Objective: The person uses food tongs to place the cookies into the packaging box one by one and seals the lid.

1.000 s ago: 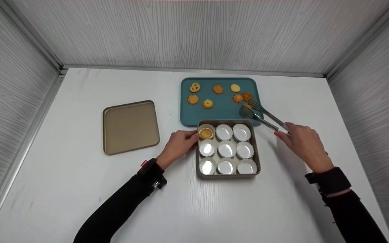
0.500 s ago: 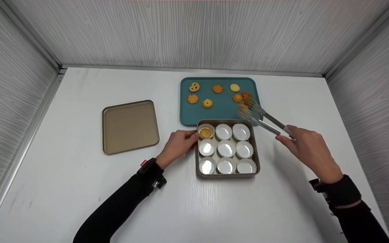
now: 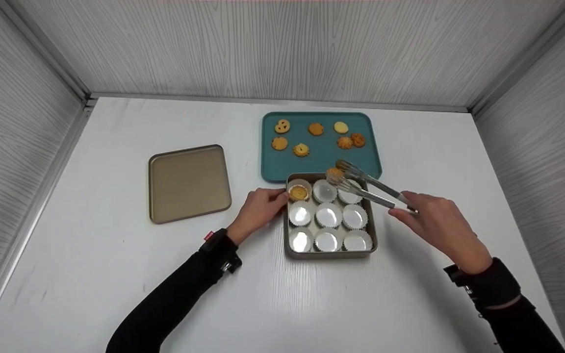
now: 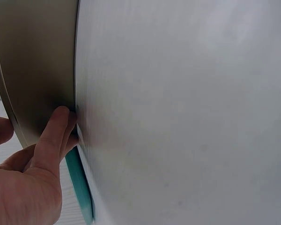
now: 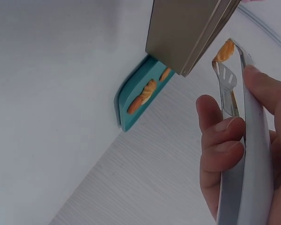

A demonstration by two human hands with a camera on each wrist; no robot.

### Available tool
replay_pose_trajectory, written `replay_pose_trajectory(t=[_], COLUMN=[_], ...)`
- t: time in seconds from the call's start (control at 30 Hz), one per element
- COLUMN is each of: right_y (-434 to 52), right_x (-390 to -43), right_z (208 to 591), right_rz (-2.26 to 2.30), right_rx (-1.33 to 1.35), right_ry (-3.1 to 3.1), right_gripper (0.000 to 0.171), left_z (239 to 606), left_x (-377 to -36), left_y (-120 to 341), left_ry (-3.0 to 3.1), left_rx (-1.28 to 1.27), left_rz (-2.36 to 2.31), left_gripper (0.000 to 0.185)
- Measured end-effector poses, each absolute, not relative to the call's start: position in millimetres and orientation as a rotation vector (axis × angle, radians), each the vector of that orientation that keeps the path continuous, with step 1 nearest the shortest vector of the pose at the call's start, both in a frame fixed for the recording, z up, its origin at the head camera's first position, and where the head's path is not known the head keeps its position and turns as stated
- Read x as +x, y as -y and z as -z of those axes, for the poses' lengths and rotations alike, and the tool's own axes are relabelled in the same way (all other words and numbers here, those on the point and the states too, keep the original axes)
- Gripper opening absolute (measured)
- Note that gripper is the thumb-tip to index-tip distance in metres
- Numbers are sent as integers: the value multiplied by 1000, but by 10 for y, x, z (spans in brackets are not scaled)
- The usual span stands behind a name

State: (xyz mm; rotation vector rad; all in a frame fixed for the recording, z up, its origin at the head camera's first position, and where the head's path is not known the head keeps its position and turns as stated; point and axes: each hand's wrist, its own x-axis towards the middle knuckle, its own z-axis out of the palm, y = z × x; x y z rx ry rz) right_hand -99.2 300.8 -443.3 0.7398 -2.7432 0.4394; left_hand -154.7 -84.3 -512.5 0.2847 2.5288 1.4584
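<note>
Since the square tin [image 3: 331, 256] may shift, my left hand [image 3: 259, 210] pinches its left wall. My right hand [image 3: 442, 226] grips slotted tongs [image 5: 256, 145], their cookie [image 3: 333, 172] above the far rim.

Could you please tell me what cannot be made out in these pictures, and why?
Head view: part of the far-right white cup, covered by the tongs.
Head view: any lettering on the red tag, too small to read.
Left wrist view: most of the teal tray, hidden behind the tin.
Right wrist view: the inside of the tin, hidden by its wall.
Right wrist view: the rear end of the tongs, cut off by the bottom edge.
</note>
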Motion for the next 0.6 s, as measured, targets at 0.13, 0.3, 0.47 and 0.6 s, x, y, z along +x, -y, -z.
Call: replay_pose_trajectory(t=[0.13,0.3,0.47,0.6], right_y=[-2982,-2939,-2888,-2850], right_x=[-992,-981,-977,-991], right_z=[4447,4485,4509,4518], right_rz=[-408,-305,-234,-202], right_rx=[743,770,816,831], right_ry=[2752,2741,2730,2732], right_gripper=[30,38,38,39], left_z=[5125,5132,5131,5132], left_x=[-1551,-1553,-1551,-1551], left_y=[841,831,827,832], left_ry=[-2545,-2553,-2552,-2552], left_rx=[296,289,279,284], left_rz=[-1443,-1435,-1435,-1440], left_gripper=[27,27,27,27])
